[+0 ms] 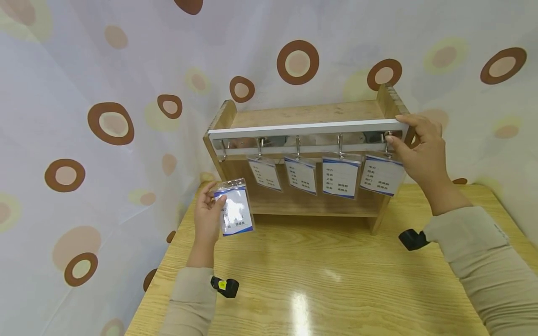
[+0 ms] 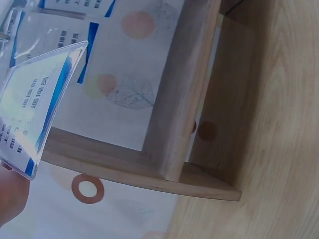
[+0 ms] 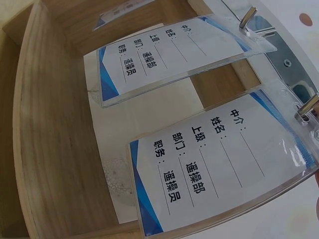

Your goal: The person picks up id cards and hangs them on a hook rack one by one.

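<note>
My left hand (image 1: 207, 214) pinches a badge in a clear plastic sleeve (image 1: 237, 212), thumb on its front, below the left end of a hook rail (image 1: 311, 128). In the left wrist view, this badge (image 2: 37, 104) appears tilted at the left edge. My right hand (image 1: 426, 156) grips the right end of the rail, fingers over its top edge and thumb in front beside the rightmost hook. Several like badges hang from the other hooks, among them the rightmost badge (image 3: 219, 159) and its neighbour (image 3: 169, 57). No badge hangs on the leftmost hook (image 1: 222, 151).
The rail runs along the front of a wooden shelf unit (image 1: 311, 113) standing on a wood-grain table (image 1: 336, 270). A patterned cloth (image 1: 138, 172) lies behind and left of it. Each wrist carries a black camera (image 1: 227, 287).
</note>
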A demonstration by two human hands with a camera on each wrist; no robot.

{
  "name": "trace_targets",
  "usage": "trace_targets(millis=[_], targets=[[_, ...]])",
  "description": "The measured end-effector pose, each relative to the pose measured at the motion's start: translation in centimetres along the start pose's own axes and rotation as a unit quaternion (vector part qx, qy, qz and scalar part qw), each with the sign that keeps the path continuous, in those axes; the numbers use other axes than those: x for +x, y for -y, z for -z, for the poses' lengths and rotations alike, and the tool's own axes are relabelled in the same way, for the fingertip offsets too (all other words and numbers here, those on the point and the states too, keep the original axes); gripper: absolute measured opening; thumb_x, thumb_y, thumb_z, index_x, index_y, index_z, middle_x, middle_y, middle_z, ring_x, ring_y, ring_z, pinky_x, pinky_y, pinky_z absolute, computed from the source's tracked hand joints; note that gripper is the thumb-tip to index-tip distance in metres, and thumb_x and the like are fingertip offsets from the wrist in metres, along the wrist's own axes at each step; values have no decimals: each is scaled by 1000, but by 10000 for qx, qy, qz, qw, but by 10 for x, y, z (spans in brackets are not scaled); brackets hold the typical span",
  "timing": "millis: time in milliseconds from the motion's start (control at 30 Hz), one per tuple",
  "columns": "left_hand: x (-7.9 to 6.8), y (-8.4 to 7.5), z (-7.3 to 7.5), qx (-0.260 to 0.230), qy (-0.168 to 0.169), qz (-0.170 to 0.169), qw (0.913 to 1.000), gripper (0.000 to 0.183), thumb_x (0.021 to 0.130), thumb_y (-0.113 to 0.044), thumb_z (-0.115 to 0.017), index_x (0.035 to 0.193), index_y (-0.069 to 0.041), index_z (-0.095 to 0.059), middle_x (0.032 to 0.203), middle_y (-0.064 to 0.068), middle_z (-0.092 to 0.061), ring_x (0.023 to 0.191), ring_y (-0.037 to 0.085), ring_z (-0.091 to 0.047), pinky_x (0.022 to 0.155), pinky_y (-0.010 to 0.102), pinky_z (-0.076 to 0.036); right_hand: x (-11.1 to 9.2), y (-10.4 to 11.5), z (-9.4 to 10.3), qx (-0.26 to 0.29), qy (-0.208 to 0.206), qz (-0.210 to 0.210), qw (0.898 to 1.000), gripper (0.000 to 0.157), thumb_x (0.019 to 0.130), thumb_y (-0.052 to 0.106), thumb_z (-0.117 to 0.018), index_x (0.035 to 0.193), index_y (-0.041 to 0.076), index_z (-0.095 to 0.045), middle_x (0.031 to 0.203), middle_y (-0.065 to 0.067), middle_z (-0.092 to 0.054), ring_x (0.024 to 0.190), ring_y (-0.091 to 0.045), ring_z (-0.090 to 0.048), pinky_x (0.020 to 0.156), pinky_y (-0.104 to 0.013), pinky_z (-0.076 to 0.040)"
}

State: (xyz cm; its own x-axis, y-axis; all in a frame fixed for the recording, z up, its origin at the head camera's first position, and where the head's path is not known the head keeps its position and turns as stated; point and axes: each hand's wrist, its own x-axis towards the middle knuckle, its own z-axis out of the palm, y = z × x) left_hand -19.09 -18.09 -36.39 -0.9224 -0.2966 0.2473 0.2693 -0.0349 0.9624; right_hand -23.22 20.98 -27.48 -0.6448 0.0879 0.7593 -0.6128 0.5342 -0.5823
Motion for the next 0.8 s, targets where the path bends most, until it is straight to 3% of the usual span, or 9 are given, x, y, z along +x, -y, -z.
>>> trace_targets(millis=[233, 467, 800], targets=[[5, -15, -3, -153, -42, -66, 9999, 41, 82, 5, -53, 120, -6, -44, 84, 0, -48, 73, 12, -52, 61, 22, -47, 1, -12, 0, -92, 6, -32, 10000, 40, 70, -12, -64, 107, -2, -55, 107, 14, -50, 85, 0, -29, 64, -16, -24], [13, -25, -8, 47, -126, -122, 9998, 36, 83, 0, -54, 118, -8, -48, 92, 2, -51, 73, 12, -50, 59, 22, -46, 1, -14, -1, -136, 14, -86, 9999, 40, 70, -9, -65, 108, 1, -56, 103, 22, -46, 86, 0, -29, 64, -17, -25], [26, -36, -14, -16, -133, -239, 9996, 33, 84, 1, -52, 116, -8, -50, 91, 2, -51, 73, 13, -49, 59, 21, -45, 1, -15, 0, -153, 6, 40, 9999, 40, 70, -9, -65, 108, 1, -55, 104, 20, -46, 84, 0, -30, 67, -18, -24]])
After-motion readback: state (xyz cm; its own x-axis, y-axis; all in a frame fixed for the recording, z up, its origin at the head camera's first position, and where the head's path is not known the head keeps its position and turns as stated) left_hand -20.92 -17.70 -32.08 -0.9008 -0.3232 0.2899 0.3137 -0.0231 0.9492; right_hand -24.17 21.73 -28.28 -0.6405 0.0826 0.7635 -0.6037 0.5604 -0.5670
